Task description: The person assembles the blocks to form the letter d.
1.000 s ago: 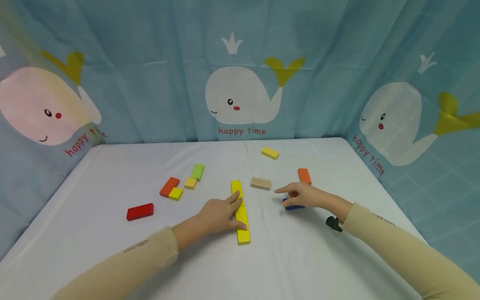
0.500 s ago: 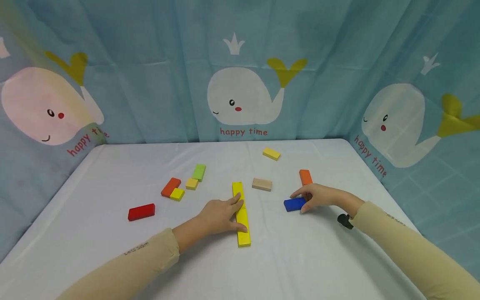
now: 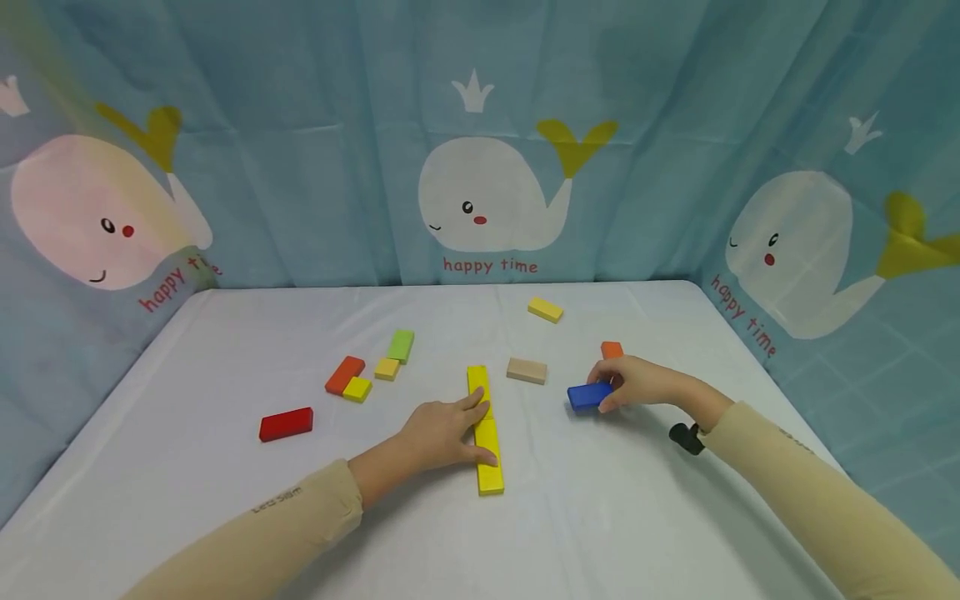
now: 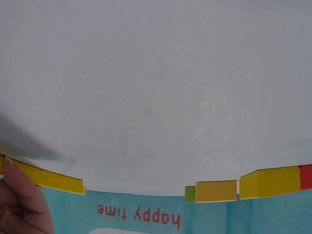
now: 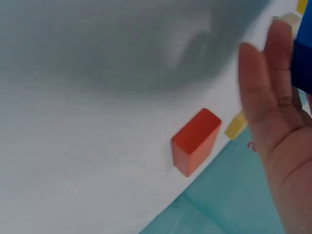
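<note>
Two bright yellow blocks lie end to end as one strip, the far block [image 3: 477, 377] and the near block [image 3: 491, 477]. My left hand [image 3: 442, 433] rests on them, fingers on the far part and thumb on the near one; its fingertips also show at the corner of the left wrist view. A blue block [image 3: 588, 396] is pinched between the thumb and fingers of my right hand [image 3: 645, 383], held just above the table. Behind that hand lies an orange block [image 3: 612, 349], partly covered in the head view and in full in the right wrist view.
A plain wooden block [image 3: 527, 371] and a yellow block [image 3: 545, 310] lie farther back. At left are a green block [image 3: 401, 346], a small light-yellow block [image 3: 387, 369], an orange-red block [image 3: 345, 375], a small yellow block [image 3: 357, 389] and a red block [image 3: 287, 424]. Curtains bound the table.
My right hand moved from over the blue block to its right end, took hold of it and raised it slightly. The left hand stays on the yellow strip. The head view shifted a little.
</note>
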`<state>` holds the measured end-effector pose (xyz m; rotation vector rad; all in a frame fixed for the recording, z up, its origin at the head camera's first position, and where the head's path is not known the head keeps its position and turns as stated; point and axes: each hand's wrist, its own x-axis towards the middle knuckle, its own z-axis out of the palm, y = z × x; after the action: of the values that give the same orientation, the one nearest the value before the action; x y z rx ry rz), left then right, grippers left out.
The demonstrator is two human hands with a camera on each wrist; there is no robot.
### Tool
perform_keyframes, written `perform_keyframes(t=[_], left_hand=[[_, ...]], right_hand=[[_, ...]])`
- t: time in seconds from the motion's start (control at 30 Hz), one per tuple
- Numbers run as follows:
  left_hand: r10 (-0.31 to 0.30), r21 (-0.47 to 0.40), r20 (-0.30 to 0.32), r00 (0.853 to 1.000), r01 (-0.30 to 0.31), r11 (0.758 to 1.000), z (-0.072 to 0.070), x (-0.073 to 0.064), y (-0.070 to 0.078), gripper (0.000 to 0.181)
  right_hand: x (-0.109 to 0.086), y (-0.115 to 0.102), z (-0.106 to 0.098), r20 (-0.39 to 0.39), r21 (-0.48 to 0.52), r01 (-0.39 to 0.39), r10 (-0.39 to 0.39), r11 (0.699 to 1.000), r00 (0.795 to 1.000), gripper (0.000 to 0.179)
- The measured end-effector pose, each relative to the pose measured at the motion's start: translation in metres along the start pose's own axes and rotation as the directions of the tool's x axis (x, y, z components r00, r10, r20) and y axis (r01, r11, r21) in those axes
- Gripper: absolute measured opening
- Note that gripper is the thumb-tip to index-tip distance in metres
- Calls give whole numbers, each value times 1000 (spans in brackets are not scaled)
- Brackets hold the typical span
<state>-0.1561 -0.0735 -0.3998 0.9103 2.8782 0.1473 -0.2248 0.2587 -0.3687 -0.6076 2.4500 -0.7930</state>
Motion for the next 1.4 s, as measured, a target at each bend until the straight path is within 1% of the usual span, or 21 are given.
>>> perform_keyframes(t=[0.1,0.17,0.23,0.3,0.4,0.43,0.5,0.63,0.73,0.8,0.87,0.97,1.03,1.1,1.27,1.33,1.4], left_hand=[[-6,-8,2,1000,6,1000,1,1,0,87],[-11,-8,5,1000,11,1000,1,1,-1,87],[-16,-6,11,1000,16,1000,1,1,-1,87],[-20,-6,18,1000,20,1000,1,1,-1,88],[-23,-5,24,999,23,1000,2,1,-1,88],[-22,-3,23,999,22,1000,2,1,-1,88],[-21,-1,22,1000,21,1000,2,1,0,87],[-22,1,22,1000,22,1000,1,2,1,87],[-22,-2,21,1000,22,1000,0,2,2,87],[-20,-3,20,1000,21,1000,-1,2,3,87],[-21,0,21,1000,21,1000,-2,2,3,87],[-25,-1,27,999,25,1000,-3,3,3,87],[-25,-6,31,999,25,1000,-2,2,3,87],[-24,-11,32,999,24,1000,-2,2,2,87],[-15,-23,24,1000,15,1000,-1,2,1,87],[-14,-21,25,1000,14,1000,-1,2,1,87],[-13,-16,28,1000,14,1000,-1,3,1,87]], right_hand=[[3,-4,-7,7,120,1,-2,993,1000,36],[7,-5,-11,16,209,-11,7,978,1000,38],[11,-5,-15,19,260,-10,6,966,1000,43],[17,-5,-17,4,295,-11,10,955,1000,47],[26,-9,-21,-38,343,-37,54,939,998,51],[30,-11,-22,-54,367,-52,77,929,996,51],[37,-16,-24,-78,427,-72,116,901,990,51],[51,-27,-26,-101,567,-124,218,814,971,47],[61,-34,-27,-103,641,-151,279,753,955,48],[68,-38,-26,-101,674,-165,312,720,945,48],[75,-43,-26,-99,705,-160,320,691,942,48],[86,-49,-24,-86,747,-151,319,647,944,47],[94,-52,-23,-77,760,-151,319,632,945,46],[101,-54,-22,-71,758,-167,334,630,940,44],[120,-63,-16,-61,779,-207,401,591,914,40],[128,-66,-12,-52,797,-216,420,564,906,39],[134,-69,-8,-44,794,-233,436,561,899,37]])
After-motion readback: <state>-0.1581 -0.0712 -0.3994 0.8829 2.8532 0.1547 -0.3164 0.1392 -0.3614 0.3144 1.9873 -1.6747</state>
